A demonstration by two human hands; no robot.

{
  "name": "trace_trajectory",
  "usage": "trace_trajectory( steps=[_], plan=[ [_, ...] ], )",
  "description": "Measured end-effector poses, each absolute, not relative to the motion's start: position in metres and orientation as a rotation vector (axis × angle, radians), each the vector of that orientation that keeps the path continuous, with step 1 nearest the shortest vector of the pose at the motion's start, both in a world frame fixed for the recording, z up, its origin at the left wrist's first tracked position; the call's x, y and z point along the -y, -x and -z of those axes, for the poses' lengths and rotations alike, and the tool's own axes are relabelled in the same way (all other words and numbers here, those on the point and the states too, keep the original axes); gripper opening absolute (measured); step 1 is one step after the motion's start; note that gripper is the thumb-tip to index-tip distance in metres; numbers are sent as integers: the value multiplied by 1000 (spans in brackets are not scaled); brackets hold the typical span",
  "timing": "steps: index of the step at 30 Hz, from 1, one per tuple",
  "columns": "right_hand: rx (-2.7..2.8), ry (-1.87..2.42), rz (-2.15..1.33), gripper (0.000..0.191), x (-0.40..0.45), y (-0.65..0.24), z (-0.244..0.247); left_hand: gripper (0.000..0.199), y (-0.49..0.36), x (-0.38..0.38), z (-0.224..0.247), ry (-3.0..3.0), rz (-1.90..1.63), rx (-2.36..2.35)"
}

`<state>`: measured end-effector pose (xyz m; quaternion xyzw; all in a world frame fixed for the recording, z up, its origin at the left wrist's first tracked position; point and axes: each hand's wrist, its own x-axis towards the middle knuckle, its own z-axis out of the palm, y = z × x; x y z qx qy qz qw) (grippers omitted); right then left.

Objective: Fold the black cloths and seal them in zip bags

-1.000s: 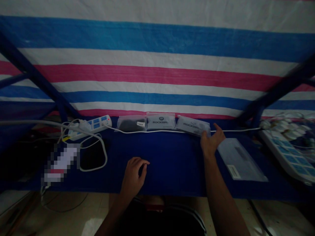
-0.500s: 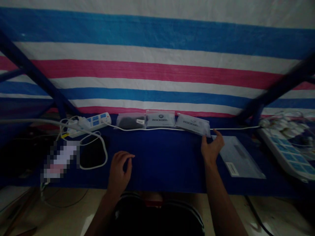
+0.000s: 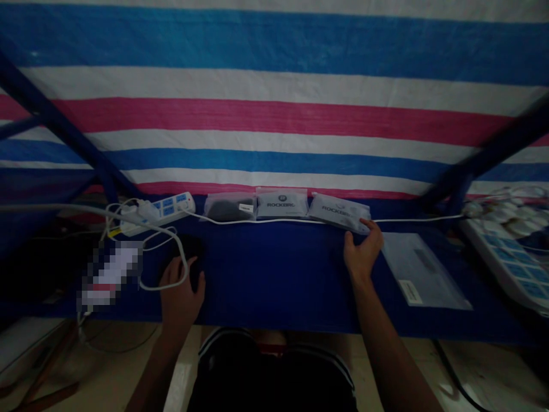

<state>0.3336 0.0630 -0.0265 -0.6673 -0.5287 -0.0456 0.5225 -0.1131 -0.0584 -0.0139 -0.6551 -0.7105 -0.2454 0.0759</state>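
My left hand is closed over a soft-looking black item at the left of the blue surface, under a looped white cable. Its exact kind is too dark to make out. On the other side, my right hand touches the lower right corner of a frosted zip bag printed ROCKBRO, thumb and fingers apart. Beside that bag stands a second printed frosted bag. Further left, another frosted bag has a dark content and a white label.
A flat frosted bag with a label lies to the right. Power strips stand at the left and right, with tangled cables. A blurred-out phone-like object lies at left. Behind hangs a striped sheet.
My left hand has moved left onto the black item, which has shifted slightly right. My right hand has come in against the corner of the right printed bag.
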Motion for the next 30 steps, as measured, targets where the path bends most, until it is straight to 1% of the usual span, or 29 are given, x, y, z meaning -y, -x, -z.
trace_trajectory(
  steps=[5,9,11,14,16,20,22,25,28,30],
  plan=[
    [1238,1534,160,41,-58,-327,18,35,56,70,8,2159,844,2078],
    [1220,1461,181,33,-55,-322,12,38,14,73,5,2394,909,1966],
    [1226,1445,167,26,-54,-320,9,40,-1,72,4,2530,943,1900],
    [1393,1398,76,13,-50,-312,7,39,-12,65,1,2756,980,1748],
    [1620,1301,-28,11,-45,-299,5,39,-14,58,0,2882,997,1652],
    [2025,1043,-288,15,-24,-265,3,39,-11,44,-4,3045,1024,1552],
    [2136,949,-394,21,-11,-252,3,40,-8,39,-7,3118,1033,1488],
    [2204,922,-453,30,2,-245,3,47,0,35,-12,3166,1026,1425],
    [2215,950,-466,38,6,-249,2,61,10,34,-13,3119,1000,1446],
    [2216,962,-488,44,6,-251,1,64,17,33,-11,3101,967,1491]
  ],
)
